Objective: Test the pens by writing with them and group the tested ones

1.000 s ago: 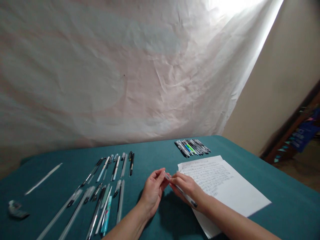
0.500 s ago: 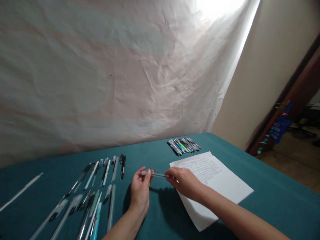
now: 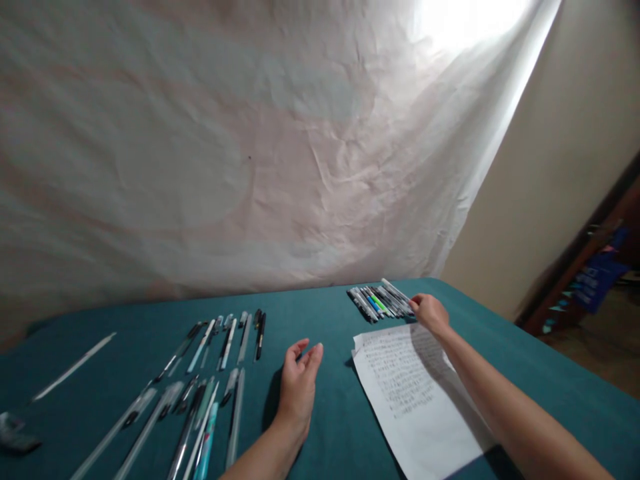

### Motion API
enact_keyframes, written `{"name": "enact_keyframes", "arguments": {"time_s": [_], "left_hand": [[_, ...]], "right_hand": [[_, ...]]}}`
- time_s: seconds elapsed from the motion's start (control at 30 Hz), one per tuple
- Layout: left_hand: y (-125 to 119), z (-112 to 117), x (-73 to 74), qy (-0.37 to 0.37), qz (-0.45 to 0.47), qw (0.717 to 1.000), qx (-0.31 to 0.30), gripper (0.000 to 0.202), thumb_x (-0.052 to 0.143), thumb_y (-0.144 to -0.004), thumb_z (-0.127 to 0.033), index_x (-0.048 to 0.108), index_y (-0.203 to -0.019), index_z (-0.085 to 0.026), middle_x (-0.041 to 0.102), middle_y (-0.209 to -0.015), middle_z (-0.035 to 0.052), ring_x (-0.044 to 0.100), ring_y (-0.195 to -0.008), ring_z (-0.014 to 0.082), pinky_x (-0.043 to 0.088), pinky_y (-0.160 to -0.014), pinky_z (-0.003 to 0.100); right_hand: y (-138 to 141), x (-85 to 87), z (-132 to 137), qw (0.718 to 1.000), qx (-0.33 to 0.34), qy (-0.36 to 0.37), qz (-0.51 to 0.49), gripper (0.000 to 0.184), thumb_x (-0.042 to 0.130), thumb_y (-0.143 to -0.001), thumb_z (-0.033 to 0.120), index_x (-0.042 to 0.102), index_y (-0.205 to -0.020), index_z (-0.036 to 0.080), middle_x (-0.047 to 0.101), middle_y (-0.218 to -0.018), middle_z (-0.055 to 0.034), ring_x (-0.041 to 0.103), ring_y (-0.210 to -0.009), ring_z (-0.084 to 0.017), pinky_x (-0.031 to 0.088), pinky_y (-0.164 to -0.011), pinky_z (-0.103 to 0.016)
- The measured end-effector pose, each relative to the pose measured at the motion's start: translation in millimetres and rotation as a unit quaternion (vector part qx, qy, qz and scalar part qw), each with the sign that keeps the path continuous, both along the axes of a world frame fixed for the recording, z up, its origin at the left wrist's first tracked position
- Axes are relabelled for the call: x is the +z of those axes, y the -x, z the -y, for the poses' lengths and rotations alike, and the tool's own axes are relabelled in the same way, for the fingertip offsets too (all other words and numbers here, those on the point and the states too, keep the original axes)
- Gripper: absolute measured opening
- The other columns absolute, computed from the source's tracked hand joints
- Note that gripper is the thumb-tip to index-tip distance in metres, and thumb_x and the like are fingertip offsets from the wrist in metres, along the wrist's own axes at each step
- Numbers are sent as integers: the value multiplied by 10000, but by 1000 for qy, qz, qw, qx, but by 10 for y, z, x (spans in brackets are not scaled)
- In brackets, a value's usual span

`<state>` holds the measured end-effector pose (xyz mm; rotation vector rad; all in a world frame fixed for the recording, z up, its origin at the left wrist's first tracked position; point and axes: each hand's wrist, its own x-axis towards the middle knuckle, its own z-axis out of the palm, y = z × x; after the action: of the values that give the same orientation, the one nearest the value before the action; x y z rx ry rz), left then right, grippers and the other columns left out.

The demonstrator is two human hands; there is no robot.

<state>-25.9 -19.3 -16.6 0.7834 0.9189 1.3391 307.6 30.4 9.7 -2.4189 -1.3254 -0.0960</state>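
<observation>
By the far right corner of the table [image 3: 335, 413], holds a slim pale pen [image 3: 396, 292] in the right hand [image 3: 431, 312], with the grip closed on the near end. Slants the pen away to the left, at the right end of a close row of pens [image 3: 376, 307], mostly dark and clear, with blue and bright green showing near the middle. Cannot tell resting on the table from just above it. Extends the right forearm over handwritten paper [image 3: 400, 393], casting a shadow across the writing.

Holds the left hand [image 3: 299, 380] near the middle of the table, grip open, thumb and fingers apart, between the paper and the things at the left. Has two rough rows of pens, caps and barrels lying there. Ends the back row at the right with a black pen [image 3: 261, 337]; includes a white and pale blue pen [image 3: 201, 347] farther along. Has, in the front row, a turquoise pen [image 3: 207, 437] just beside a thin white rod [image 3: 201, 429], with a long clear tube [image 3: 236, 420] nearest the left wrist. Farther left, has a narrow white strip [image 3: 75, 367] well apart, and near the edge of view a clear and dark object [image 3: 17, 433], too blurred to name. Faces a creased pale cloth [image 3: 250, 133] hanging behind the table.
</observation>
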Motion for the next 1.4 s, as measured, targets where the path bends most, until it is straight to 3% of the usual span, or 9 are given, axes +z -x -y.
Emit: {"name": "enact_keyframes", "arguments": {"time_s": [0.27, 0.47, 0.63, 0.73, 0.87, 0.97, 1.07, 1.23, 1.4], "left_hand": [[-9, 1, 27, 6, -10, 1000, -9, 447, 720, -650, -300, 499, -1010, -158, 612, -878, 51, 591, -885, 162, 418, -803, 266], [5, -4, 27, -2, -25, 1000, -19, 429, 710, -656, -310, 507, -1000, -155, 610, -874, 49, 584, -863, 154, 410, -784, 257], [-3, 12, 20, -13, -37, 999, -15, 396, 700, -661, -318, 525, -973, -149, 607, -833, 42, 577, -794, 147, 402, -749, 254], [-11, 72, 35, -42, -79, 996, -18, 318, 658, -701, -305, 534, -950, -149, 586, -823, 42, 554, -771, 149, 400, -731, 258], [20, 236, 116, -167, -145, 975, -30, 201, 556, -784, -278, 528, -952, -171, 549, -901, 57, 519, -830, 160, 402, -755, 268], [73, 389, 196, -292, -219, 930, -36, 140, 469, -828, -213, 500, -960, -176, 510, -937, 69, 493, -851, 167, 397, -795, 300], [119, 494, 234, -409, -244, 878, -39, 191, 434, -817, -158, 452, -1006, -172, 474, -995, 91, 464, -953, 200, 378, -862, 353], [144, 536, 226, -481, -250, 840, -8, 300, 404, -796, -99, 385, -1083, -185, 439, -1075, 119, 432, -1041, 234, 365, -900, 413], [130, 513, 194, -493, -234, 837, 26, 357, 410, -793, -111, 343, -1135, -189, 432, -1082, 132, 441, -1032, 247, 388, -875, 430]], "right_hand": [[-650, -231, -229, 995, -85, 41, -41, 263, 572, -735, 342, 711, -888, 179, 681, -876, -156, 643, -793, -247, 445, -580, -273], [-730, -318, -293, 995, -57, 37, -66, 261, 587, -732, 320, 718, -864, 138, 692, -802, -141, 649, -720, -204, 430, -561, -231], [-580, -196, -218, 999, -30, 7, -36, 308, 505, -782, 319, 704, -895, 112, 681, -854, -171, 634, -765, -248, 420, -583, -273], [-237, -71, -242, 999, 26, -37, -1, 379, 413, -830, 333, 649, -1008, 95, 641, -984, -191, 594, -880, -279, 415, -674, -318], [637, 5, -344, 976, 207, -75, 9, 338, 422, -838, 339, 635, -1005, 137, 640, -972, -124, 578, -872, -211, 404, -763, -283], [1461, -26, -349, 929, 362, -81, -2, 244, 481, -822, 346, 653, -933, 214, 649, -911, -40, 580, -841, -163, 414, -771, -244], [2212, -87, -341, 847, 526, -74, 0, 249, 458, -851, 300, 641, -979, 191, 637, -914, -56, 565, -877, -176, 420, -780, -280], [3039, -137, -522, 827, 560, -49, 3, 295, 461, -865, 281, 575, -1122, 191, 591, -1080, -67, 514, -999, -168, 371, -871, -278], [3384, -169, -771, 851, 523, -50, 3, 320, 449, -863, 317, 584, -1106, 159, 553, -1100, -105, 479, -1002, -202, 348, -878, -312]]}}
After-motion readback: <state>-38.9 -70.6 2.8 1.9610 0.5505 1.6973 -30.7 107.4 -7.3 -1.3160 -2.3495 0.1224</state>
